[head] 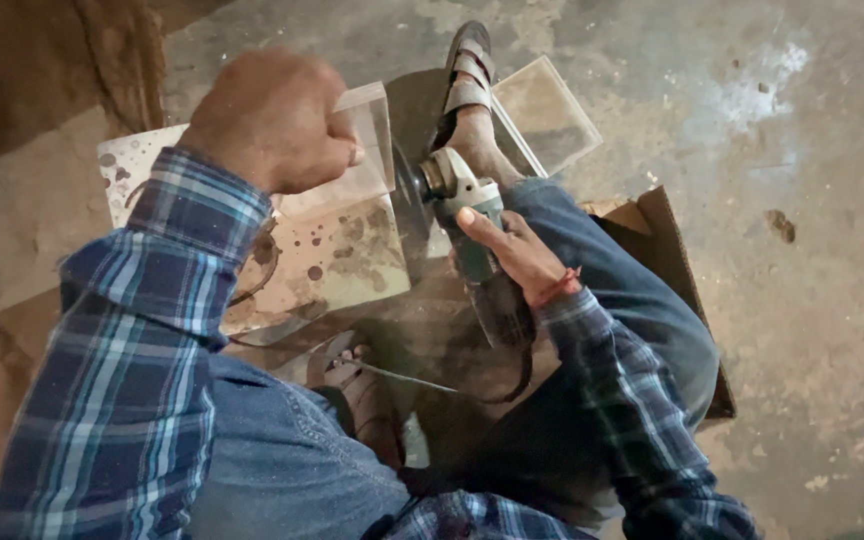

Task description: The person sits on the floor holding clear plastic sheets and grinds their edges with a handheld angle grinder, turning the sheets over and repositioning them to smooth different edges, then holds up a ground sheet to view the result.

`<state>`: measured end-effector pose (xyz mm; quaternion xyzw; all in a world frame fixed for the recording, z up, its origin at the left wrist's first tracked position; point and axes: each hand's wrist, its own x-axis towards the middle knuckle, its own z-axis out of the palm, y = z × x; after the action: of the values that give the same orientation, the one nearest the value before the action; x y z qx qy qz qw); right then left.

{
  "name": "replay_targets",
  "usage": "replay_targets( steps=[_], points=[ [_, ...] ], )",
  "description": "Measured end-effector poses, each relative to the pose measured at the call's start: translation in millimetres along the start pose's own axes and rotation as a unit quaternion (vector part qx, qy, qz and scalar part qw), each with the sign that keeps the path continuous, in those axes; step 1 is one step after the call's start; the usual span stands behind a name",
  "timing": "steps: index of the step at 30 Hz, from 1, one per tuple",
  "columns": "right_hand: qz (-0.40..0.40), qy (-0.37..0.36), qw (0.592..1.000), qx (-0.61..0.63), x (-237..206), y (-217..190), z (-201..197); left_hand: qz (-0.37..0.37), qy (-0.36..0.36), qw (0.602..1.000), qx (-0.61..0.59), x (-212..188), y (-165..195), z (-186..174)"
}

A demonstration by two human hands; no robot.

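Down low, a person sits on the dusty floor (802, 200) in a blue checked shirt and jeans. The left hand (272, 120) is shut tight in a fist. It holds the top edge of a pale tile (367, 140) that stands up on its side. The right hand (517, 250) is wrapped around the body of one grinder (472, 230), with the fingers curled over it. The grinder has a round dark disc (412, 190) at its far end, and the disc sits just beside the tile that the left hand holds. One more tile (542, 110) lies flat on the floor, far and to the right. A stained flat slab (337, 255) lies under the standing tile. Two sandals show: one sandal (467, 70) far off, and one sandal (352, 375) near. A brown card sheet (677, 260) lies under the right leg.
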<state>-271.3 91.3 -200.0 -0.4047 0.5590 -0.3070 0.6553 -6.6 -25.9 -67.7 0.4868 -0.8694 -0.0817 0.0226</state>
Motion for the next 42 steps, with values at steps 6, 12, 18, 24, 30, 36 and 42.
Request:
replay_targets(
  steps=[6,12,18,24,30,36,42],
  points=[
    [0.052,0.046,0.997,0.017,14.2,27.7,-3.1,-0.041,-0.068,0.997,-0.009,-0.9,1.1,-2.7],
    [0.056,0.046,0.997,0.012,29.2,45.9,-2.3,0.042,0.032,0.999,-0.009,-1.6,-2.2,0.7],
    [0.04,0.085,0.995,-0.018,30.3,54.3,-10.6,0.059,0.05,0.997,0.022,-3.6,5.2,1.4],
    [0.068,0.133,0.988,0.042,27.6,54.9,-13.7,0.002,-0.035,0.999,0.034,-31.4,32.2,13.1],
    [0.064,0.118,0.988,0.073,29.2,52.1,-18.3,0.02,-0.008,0.997,0.073,-59.6,57.5,19.1],
    [0.066,0.086,0.987,0.114,30.1,60.2,-20.1,0.054,0.058,0.993,0.085,-70.6,66.7,24.9],
    [0.067,0.061,0.988,0.123,31.2,66.0,-17.4,0.052,0.045,0.991,0.114,-70.8,69.9,26.7]
  ],
)
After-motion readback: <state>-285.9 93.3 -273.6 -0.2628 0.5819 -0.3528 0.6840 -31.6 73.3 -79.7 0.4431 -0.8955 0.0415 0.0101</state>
